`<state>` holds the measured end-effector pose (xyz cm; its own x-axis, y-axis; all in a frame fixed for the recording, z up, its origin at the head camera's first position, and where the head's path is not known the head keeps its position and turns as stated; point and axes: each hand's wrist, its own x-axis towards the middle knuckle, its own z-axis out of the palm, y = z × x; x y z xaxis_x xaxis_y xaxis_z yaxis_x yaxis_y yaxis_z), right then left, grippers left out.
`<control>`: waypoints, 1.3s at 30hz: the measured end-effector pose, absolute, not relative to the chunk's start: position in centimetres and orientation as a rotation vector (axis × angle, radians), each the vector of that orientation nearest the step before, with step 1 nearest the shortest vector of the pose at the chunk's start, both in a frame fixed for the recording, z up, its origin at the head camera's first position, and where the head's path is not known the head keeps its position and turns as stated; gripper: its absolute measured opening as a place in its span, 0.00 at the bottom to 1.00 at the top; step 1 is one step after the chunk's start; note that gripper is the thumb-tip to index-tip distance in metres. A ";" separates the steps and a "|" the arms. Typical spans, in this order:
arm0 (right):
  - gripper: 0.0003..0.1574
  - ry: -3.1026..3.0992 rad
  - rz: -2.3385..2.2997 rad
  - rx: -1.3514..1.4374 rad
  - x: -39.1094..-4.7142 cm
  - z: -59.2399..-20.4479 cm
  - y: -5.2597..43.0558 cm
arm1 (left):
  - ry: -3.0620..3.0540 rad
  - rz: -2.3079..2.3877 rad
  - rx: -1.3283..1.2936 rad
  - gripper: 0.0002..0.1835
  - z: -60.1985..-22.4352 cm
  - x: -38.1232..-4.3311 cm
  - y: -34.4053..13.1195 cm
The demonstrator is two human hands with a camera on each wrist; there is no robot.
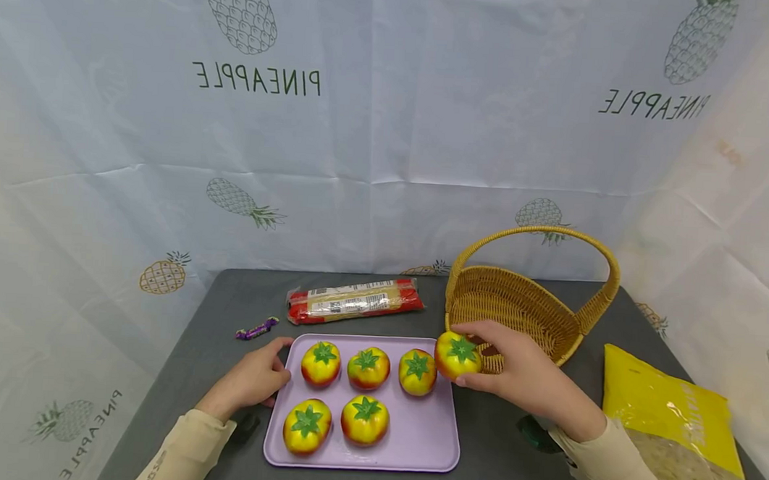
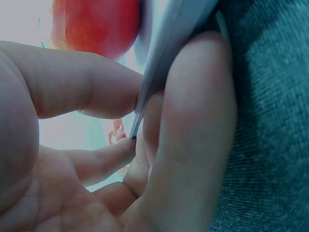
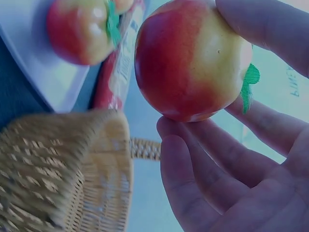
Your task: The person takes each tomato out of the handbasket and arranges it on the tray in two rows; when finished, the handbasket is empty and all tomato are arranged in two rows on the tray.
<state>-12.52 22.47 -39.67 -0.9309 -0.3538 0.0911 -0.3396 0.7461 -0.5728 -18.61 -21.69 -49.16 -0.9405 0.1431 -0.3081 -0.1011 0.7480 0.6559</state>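
My right hand [image 1: 526, 371] holds a yellow-and-red toy tomato [image 1: 458, 355] with a green star-shaped leaf top. The tomato overlaps the tray's upper right corner and the front of the wicker basket [image 1: 518, 298] in the head view. From the right wrist, thumb and fingers show around the held tomato [image 3: 188, 63]. My left hand [image 1: 253, 379] pinches the left rim of a lilac tray [image 1: 422, 441]; the left wrist view has fingers on both sides of the tray edge [image 2: 157, 53]. Several similar tomatoes [image 1: 365, 420] sit on the tray in two rows.
A red-ended noodle packet [image 1: 355, 301] lies behind the tray, with a purple-wrapped candy [image 1: 257, 328] to its left. The basket's tall handle [image 1: 535, 230] arches at the back right. A yellow bag [image 1: 675, 429] lies at the right edge of the dark table [image 1: 224, 311].
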 end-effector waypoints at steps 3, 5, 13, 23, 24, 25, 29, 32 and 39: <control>0.44 2.887 -0.978 -0.603 -12.0 -40.3 22.0 | 2.612 1.006 0.031 0.40 -49.0 -18.5 -21.7; 0.44 2.866 -0.989 -0.619 -11.6 -40.7 21.6 | 2.611 1.008 0.030 0.39 -48.9 -18.5 -21.7; 0.43 2.756 -1.040 -0.675 -9.9 -42.2 20.2 | 2.608 1.010 0.045 0.39 -48.8 -18.4 -21.6; 0.42 2.670 -1.077 -0.713 -8.6 -44.3 19.0 | 2.610 1.009 0.040 0.39 -48.8 -18.4 -21.5; 0.42 2.665 -1.076 -0.711 -8.6 -44.6 18.9 | 2.612 1.008 0.040 0.39 -48.7 -18.3 -21.5; 0.42 2.662 -1.075 -0.706 -8.5 -44.8 18.8 | 2.612 1.007 0.037 0.39 -48.7 -18.3 -21.5; 0.42 2.661 -1.066 -0.699 -8.5 -45.6 18.5 | 2.615 1.008 0.031 0.39 -48.8 -18.3 -21.5; 0.42 2.651 -1.064 -0.680 -8.4 -46.0 18.4 | 2.611 1.010 0.025 0.39 -48.8 -18.4 -21.5; 0.41 2.649 -1.078 -0.697 -8.4 -46.7 18.2 | 2.623 0.992 0.017 0.40 -48.9 -18.4 -21.5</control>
<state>-8.41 18.15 -46.71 -0.8696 -0.4938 -0.0048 -0.3501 0.6233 -0.6992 -18.40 -21.47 -48.85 -0.9435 0.1280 -0.3057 -0.1064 0.7566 0.6451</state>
